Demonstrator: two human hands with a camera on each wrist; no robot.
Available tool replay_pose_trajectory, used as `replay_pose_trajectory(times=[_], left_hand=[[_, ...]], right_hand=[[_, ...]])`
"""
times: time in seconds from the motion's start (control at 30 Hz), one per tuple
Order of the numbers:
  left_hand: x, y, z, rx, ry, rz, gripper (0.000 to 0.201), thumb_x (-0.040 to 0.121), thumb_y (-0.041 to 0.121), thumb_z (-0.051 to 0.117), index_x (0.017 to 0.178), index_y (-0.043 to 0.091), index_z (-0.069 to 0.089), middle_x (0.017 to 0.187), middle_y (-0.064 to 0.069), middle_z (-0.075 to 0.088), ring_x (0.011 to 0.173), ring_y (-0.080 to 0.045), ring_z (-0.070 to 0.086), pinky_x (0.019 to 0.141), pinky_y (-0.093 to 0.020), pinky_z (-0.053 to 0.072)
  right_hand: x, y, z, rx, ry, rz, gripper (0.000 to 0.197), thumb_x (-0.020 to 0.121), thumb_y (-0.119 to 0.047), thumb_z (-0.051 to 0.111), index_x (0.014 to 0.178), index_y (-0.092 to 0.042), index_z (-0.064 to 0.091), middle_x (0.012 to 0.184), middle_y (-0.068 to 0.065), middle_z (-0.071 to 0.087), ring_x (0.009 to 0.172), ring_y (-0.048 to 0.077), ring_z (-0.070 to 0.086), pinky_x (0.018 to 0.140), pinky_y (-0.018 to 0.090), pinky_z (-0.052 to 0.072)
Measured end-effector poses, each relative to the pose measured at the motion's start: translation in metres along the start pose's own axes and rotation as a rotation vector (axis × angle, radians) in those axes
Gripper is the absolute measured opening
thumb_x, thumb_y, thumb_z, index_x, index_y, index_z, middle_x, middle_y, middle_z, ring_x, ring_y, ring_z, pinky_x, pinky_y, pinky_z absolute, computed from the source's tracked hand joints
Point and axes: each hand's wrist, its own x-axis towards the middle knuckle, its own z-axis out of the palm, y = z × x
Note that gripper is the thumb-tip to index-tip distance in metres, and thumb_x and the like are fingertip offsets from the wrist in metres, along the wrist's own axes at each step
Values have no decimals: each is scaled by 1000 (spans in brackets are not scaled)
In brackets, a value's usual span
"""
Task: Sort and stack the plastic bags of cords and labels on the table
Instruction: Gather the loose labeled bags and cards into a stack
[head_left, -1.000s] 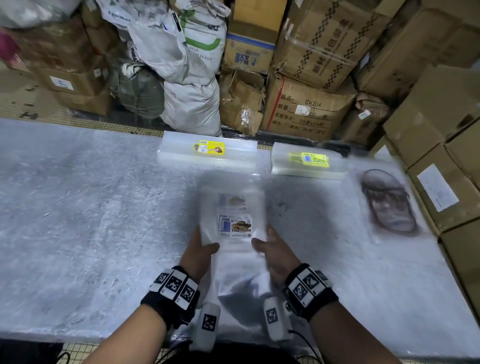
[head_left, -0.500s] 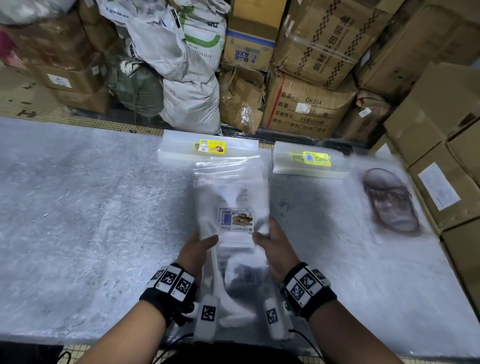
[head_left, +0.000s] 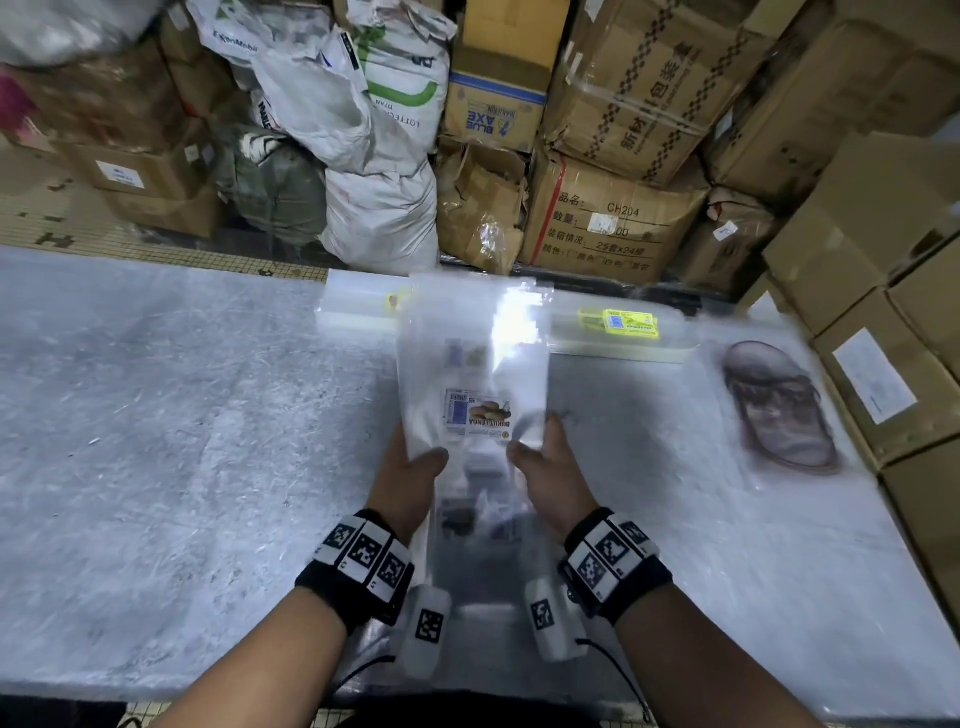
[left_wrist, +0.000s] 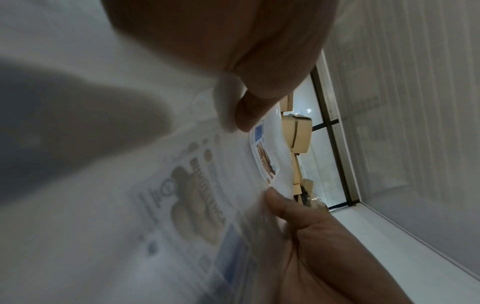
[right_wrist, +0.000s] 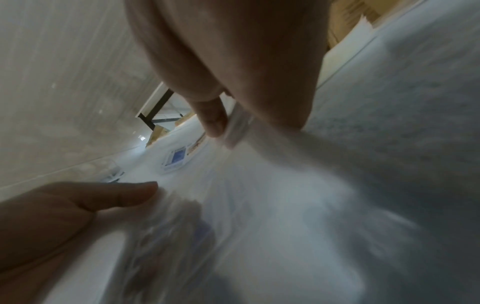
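Note:
A bundle of clear plastic bags (head_left: 475, 374) with a blue and brown label (head_left: 478, 420) is raised above the table (head_left: 156, 441), tilted up toward the far edge. My left hand (head_left: 410, 462) grips its left edge, thumb on top. My right hand (head_left: 545, 462) grips its right edge the same way. The left wrist view shows the thumb (left_wrist: 249, 115) on the bag (left_wrist: 182, 185) above blurred label print. In the right wrist view the bag (right_wrist: 259, 205) is a blur. Two flat stacks of bags with yellow labels lie at the far edge, one left (head_left: 358, 306), one right (head_left: 623, 332).
A bagged brown sandal (head_left: 779, 405) lies at the table's right side. Cardboard boxes (head_left: 883, 312) line the right edge. More boxes (head_left: 597, 228) and white sacks (head_left: 379, 208) are piled beyond the far edge.
Both hands have lifted the bundle higher and pushed it forward, so its top now overlaps the far stacks and catches glare. The label has risen with it.

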Motion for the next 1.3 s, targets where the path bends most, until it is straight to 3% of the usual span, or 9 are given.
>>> replay_pose_trajectory(times=[0.07, 0.2, 0.3, 0.47, 0.57, 0.7, 0.97, 1.2, 1.3], left_hand=[[1, 23, 5, 12, -19, 94, 39, 91, -8, 50, 101, 28, 62, 84, 12, 75, 78, -6, 72, 59, -19, 54], [11, 65, 17, 69, 51, 341, 14, 93, -5, 54, 92, 6, 62, 76, 6, 69, 70, 4, 66, 57, -9, 48], [27, 79, 22, 212, 128, 469, 13, 96, -2, 52, 109, -1, 55, 87, 7, 61, 78, 9, 64, 62, -4, 46], [46, 70, 26, 322, 195, 429, 14, 99, 13, 53, 111, 19, 54, 88, 14, 60, 81, -5, 62, 62, -3, 41], [50, 70, 31, 243, 214, 403, 16, 96, 16, 57, 112, 21, 52, 94, 11, 64, 92, -17, 64, 83, -27, 50], [50, 73, 33, 106, 211, 329, 53, 84, 31, 59, 135, 22, 45, 119, 1, 66, 108, -19, 64, 96, -44, 51], [52, 73, 33, 135, 211, 299, 39, 90, 20, 59, 128, 27, 51, 116, 6, 66, 106, -15, 63, 98, -46, 50], [56, 75, 27, 165, 192, 315, 30, 90, 6, 62, 116, 20, 55, 108, 5, 67, 101, -14, 65, 94, -40, 53], [59, 74, 26, 172, 181, 308, 52, 82, 25, 64, 131, 18, 48, 126, -2, 62, 117, -20, 59, 102, -45, 48]], right_hand=[[5, -16, 3, 24, 12, -60, 35, 96, -9, 56, 125, -26, 45, 115, 10, 68, 105, 28, 67, 93, 50, 55], [17, -57, 9, 146, 93, -256, 49, 101, -4, 51, 121, -47, 41, 103, 10, 68, 89, 20, 66, 77, 33, 57], [28, -77, 10, 134, 166, -386, 57, 98, -5, 54, 108, -60, 46, 102, 2, 65, 89, 22, 63, 80, 48, 57], [35, -81, 15, 132, 231, -395, 45, 98, 0, 52, 114, -41, 49, 104, -4, 65, 87, 10, 65, 85, 49, 57], [35, -83, 18, 81, 281, -408, 48, 98, -11, 54, 111, -56, 45, 103, -9, 64, 88, 14, 66, 82, 47, 58], [34, -85, 16, 83, 270, -376, 38, 101, -9, 51, 120, -38, 35, 106, -23, 54, 90, -5, 60, 80, 22, 50], [39, -80, 17, -26, 262, -355, 28, 102, -16, 50, 124, -30, 39, 106, -6, 65, 95, 15, 66, 85, 44, 57], [43, -88, 5, -114, 274, -271, 45, 98, -20, 57, 139, -10, 40, 131, 6, 59, 119, 23, 57, 105, 38, 45], [41, -92, 2, -124, 270, -259, 59, 98, -14, 57, 150, -15, 30, 146, 2, 46, 133, 19, 45, 106, 24, 32]])
